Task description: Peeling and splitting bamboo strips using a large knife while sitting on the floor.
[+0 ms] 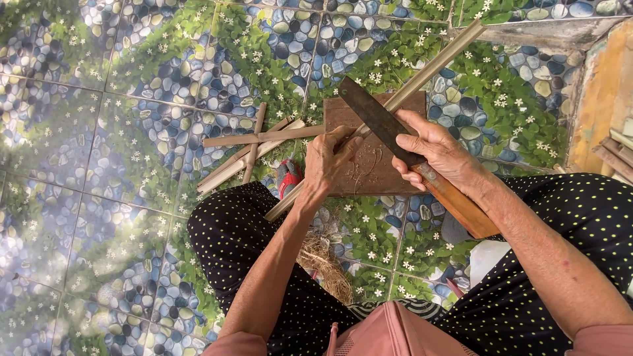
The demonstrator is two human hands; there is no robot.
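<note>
My left hand (330, 161) grips a long bamboo strip (432, 66) that runs from my lap up to the right. My right hand (435, 151) holds a big knife by its wooden handle (461, 207). The dark blade (372, 112) lies across the strip just above my left fingers. Under both hands sits a brown wooden board (376, 171) on the floor.
Several cut bamboo strips (254, 148) lie crossed on the pebble-and-flower patterned tiles (99, 165) left of the board. Fibrous shavings (323, 264) pile between my knees. A red object (288, 177) shows by my left knee. More sticks (616, 155) lean at the right edge.
</note>
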